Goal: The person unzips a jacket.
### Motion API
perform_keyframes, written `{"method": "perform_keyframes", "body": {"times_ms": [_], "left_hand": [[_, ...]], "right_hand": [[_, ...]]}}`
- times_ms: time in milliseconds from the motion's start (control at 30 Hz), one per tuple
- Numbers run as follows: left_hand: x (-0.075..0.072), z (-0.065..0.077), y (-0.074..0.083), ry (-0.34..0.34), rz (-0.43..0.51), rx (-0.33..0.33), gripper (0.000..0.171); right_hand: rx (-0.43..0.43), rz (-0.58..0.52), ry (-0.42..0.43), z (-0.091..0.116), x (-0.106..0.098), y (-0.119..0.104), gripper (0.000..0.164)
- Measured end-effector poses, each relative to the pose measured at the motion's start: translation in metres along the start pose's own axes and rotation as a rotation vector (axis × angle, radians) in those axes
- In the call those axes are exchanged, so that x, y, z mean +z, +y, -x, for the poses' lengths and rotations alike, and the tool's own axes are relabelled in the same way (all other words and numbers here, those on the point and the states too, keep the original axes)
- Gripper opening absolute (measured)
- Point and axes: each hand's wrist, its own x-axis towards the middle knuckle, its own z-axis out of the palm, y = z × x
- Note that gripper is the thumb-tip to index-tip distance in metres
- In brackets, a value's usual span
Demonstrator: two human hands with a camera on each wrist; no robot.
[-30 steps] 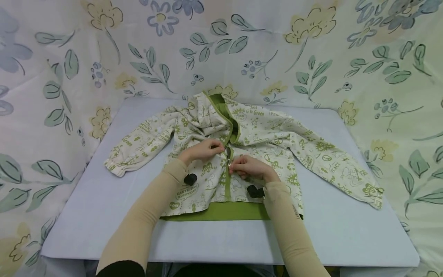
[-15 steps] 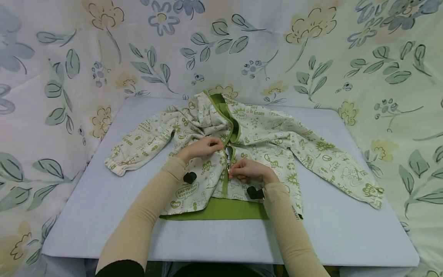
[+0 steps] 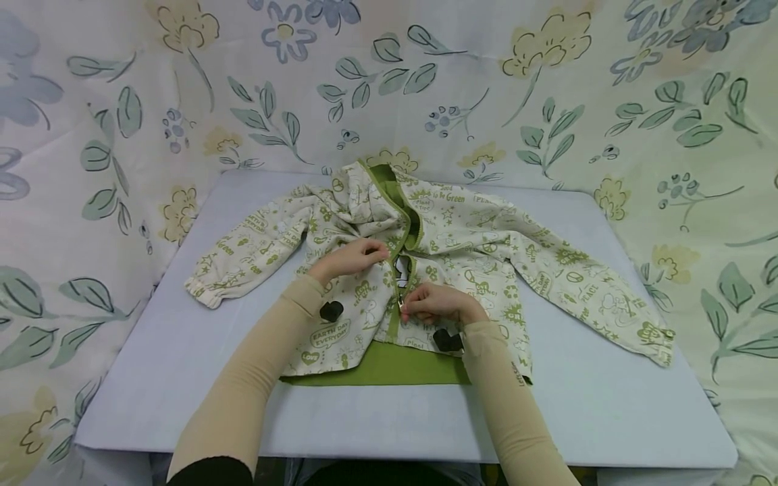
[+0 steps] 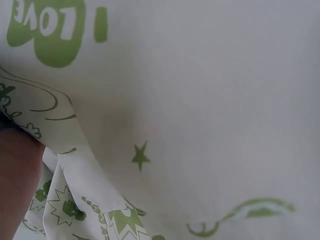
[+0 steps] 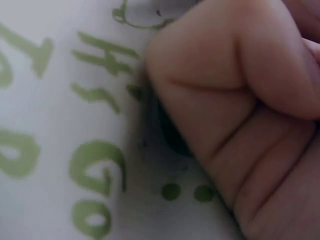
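A white hooded zip jacket with green print lies front up, its green-lined hood at the far side. My left hand pinches the front edge just below the collar. Lower down, my right hand pinches the small metal zipper pull. Between the two hands the zip is parted, showing a white and black patch. Below the pull, the green zipper tape is joined. The right wrist view shows curled fingers close over the printed cloth; printed fabric fills most of the left wrist view.
The jacket lies on a table with a pale cloth. Its sleeves spread left and right, and a green hem panel shows at the front. A floral curtain surrounds the table's back and sides.
The right hand has drawn the zipper pull slightly down toward the hem, and the parted stretch of zip has grown. The left hand has shifted a little left and away, still pinching the edge.
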Motion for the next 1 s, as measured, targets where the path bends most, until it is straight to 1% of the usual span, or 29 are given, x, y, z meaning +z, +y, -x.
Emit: {"method": "perform_keyframes", "body": {"times_ms": [200,367,600,667,800,867,933,1000], "left_hand": [[-0.002,0.001,0.000,0.009,0.011,-0.030,0.027],[-0.004,0.002,-0.001,0.039,0.016,-0.055,0.027],[-0.007,0.004,0.000,0.067,-0.010,-0.057,0.027],[-0.009,0.007,0.005,0.070,0.000,-0.059,0.026],[-0.012,0.015,0.020,0.071,0.023,-0.040,0.024],[-0.013,0.019,0.026,0.077,0.018,-0.032,0.024],[-0.014,0.020,0.027,0.088,0.013,-0.020,0.024],[-0.014,0.019,0.024,0.099,0.026,-0.006,0.024]], "right_hand": [[0.023,0.014,0.016,0.000,0.002,0.000,0.030],[0.063,0.038,0.022,0.001,0.004,0.000,0.027],[0.083,0.034,0.021,0.001,0.005,0.001,0.027],[0.082,0.043,0.014,0.001,0.005,0.000,0.028],[0.073,0.069,0.002,0.002,0.004,0.000,0.028],[0.068,0.082,0.003,0.003,0.003,0.000,0.028],[0.066,0.091,0.008,0.004,0.002,0.000,0.027],[0.068,0.097,0.015,0.005,0.001,-0.001,0.027]]}}
